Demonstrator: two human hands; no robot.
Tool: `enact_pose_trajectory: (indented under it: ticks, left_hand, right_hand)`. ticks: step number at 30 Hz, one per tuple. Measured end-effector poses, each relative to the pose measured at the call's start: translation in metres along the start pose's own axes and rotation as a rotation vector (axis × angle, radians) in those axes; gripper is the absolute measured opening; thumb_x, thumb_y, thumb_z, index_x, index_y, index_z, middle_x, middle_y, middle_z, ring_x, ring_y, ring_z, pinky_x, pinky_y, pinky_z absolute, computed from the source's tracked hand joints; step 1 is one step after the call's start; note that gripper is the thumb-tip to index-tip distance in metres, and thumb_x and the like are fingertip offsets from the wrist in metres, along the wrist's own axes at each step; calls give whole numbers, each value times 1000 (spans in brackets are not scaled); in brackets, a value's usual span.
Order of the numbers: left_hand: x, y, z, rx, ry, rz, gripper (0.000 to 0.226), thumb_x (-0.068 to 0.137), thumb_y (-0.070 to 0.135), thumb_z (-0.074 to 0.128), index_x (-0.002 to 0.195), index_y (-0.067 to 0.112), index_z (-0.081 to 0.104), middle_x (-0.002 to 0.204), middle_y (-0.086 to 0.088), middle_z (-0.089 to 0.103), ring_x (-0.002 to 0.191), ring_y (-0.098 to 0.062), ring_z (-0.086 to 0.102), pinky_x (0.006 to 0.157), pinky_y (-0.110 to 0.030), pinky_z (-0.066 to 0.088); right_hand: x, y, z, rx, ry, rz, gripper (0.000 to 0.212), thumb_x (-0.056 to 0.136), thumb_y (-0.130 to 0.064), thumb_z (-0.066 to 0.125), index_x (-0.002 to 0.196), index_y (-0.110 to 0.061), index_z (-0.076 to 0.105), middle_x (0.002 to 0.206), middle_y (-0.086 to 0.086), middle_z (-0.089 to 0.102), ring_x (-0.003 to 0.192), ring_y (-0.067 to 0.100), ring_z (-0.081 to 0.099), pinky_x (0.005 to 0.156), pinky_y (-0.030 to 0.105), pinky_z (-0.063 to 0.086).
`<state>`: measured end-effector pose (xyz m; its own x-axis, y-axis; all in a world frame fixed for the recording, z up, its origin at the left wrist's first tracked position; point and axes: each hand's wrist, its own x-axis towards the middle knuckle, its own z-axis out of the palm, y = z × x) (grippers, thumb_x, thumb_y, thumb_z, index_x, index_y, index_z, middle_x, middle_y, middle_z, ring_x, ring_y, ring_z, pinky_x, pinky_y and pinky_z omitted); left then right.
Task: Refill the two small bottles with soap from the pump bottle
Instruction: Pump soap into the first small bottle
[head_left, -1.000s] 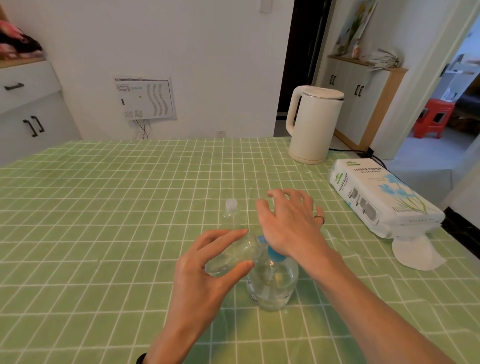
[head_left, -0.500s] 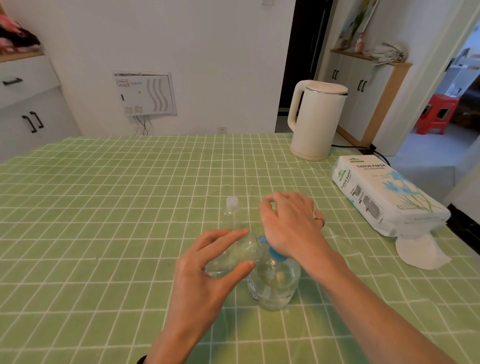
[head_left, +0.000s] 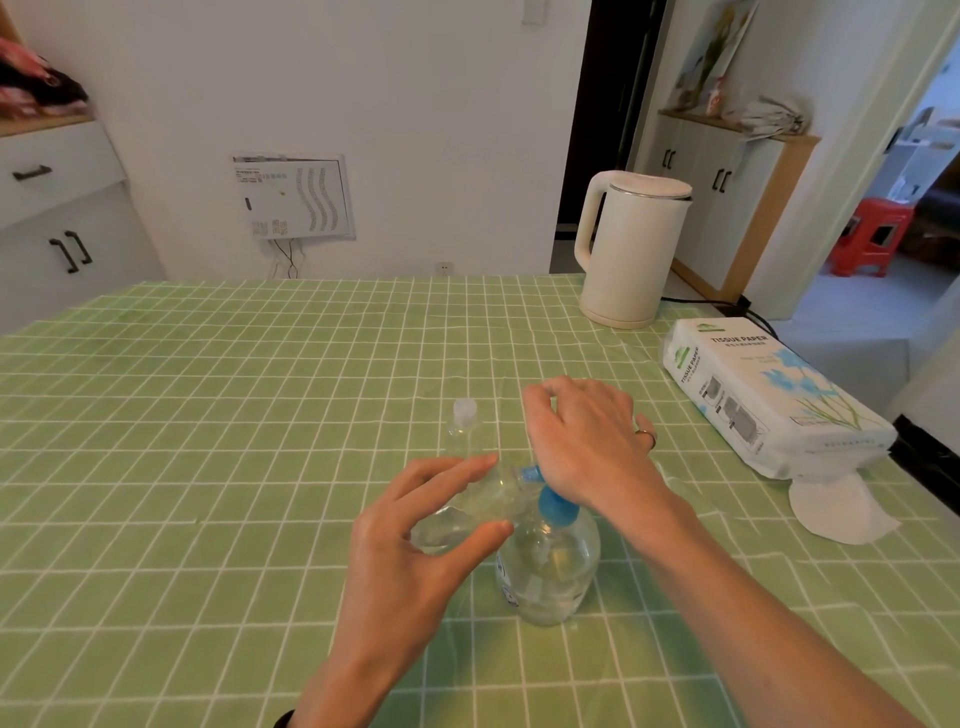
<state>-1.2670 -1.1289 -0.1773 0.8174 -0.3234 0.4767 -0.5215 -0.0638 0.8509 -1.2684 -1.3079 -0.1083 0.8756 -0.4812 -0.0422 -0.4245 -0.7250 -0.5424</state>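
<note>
**Small bottle held at the pump spout**

A small clear bottle (head_left: 470, 512) is pinched in the left hand (head_left: 410, 566), with the thumb along its near side and the fingers curled over its far side. The bottle is held tilted, almost on its side, above the table. Its mouth is turned towards the blue pump head (head_left: 555, 506) and lies right against the spout. Whether soap is running cannot be told.

The pump bottle (head_left: 550, 571) stands upright on the green checked tablecloth (head_left: 208, 415), just right of the left hand. It is clear and partly filled with clear liquid. Its top is covered by the right hand (head_left: 587, 441), which is laid palm down on the pump head. The fingers are loosely bent and reach forward past the pump, gripping nothing. A ring (head_left: 645, 435) is worn on one of them.

The second small bottle (head_left: 464, 422) stands upright just beyond the left hand's fingertips, with a white cap on it, apart from both hands.

A cream electric kettle (head_left: 634, 249) is set at the far right of the table. A pack of tissue paper (head_left: 769, 400) lies near the right edge, with a loose white tissue (head_left: 836, 512) in front of it.
</note>
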Motion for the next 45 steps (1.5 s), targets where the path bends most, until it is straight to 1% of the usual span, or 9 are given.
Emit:
enact_pose_trajectory:
  ticks: [4,9,15,18,21,25,31,35,45]
  left_hand:
    - [-2,-5,1,-4,-4,-7,48,75,46,84,122,46,75,119,18,73,116,-9,70,98,-13,50]
    - [-4,-8,2,-25,-4,-21,48,75,47,83,122,48,75,120,17,73,117,-11,70,99,-14,50]
    - [-2,-4,1,14,3,-2,50,75,38,93,121,45,76,118,21,73,114,-7,70,96,-9,47]
    - [-2,-2,1,22,19,11,48,73,35,90,120,41,78,117,19,74,113,-7,70,96,-8,47]
    - [-2,-3,1,35,10,17,50,74,34,94,121,42,77,118,18,74,114,-8,71,96,-10,48]
    - [-4,-7,2,28,5,2,51,74,40,90,122,46,75,120,18,73,117,-8,70,98,-10,48]
    - [-6,-8,3,12,11,-6,49,74,49,82,123,48,74,121,18,73,117,-8,70,98,-11,49]
    - [-4,-6,2,19,9,1,52,74,40,94,122,47,75,120,18,73,116,-8,70,98,-12,49]
    - [-2,-5,2,26,17,11,50,76,30,94,121,44,77,119,16,74,116,-10,70,98,-11,48]
  right_hand:
    - [0,4,8,7,-23,20,39,108,-41,26,123,-29,60,153,2,49,152,27,25,126,64,13]
    - [0,6,11,6,-21,24,38,109,-41,25,121,-28,59,151,2,50,152,27,25,126,64,13]
    - [-4,0,5,-61,59,-14,52,108,-49,26,146,-27,54,167,6,36,160,29,13,128,65,2]
    - [-4,-2,2,-126,122,-58,57,108,-52,26,154,-26,47,171,8,29,162,31,6,128,66,-2]
    - [-3,-1,4,-94,85,-37,53,108,-51,27,149,-28,52,170,7,31,162,30,8,128,66,1]
    - [-3,3,9,-53,19,-4,45,108,-45,30,138,-28,60,164,3,41,159,27,16,128,64,4]
    - [-3,3,10,-55,6,7,44,109,-44,29,133,-28,61,164,3,41,159,27,16,129,64,2]
    - [-4,0,6,-67,22,-1,49,108,-48,27,140,-28,60,165,5,40,160,28,15,128,65,3]
    - [-2,0,7,-45,41,-21,45,108,-46,29,132,-29,62,162,4,43,159,28,17,128,65,4]
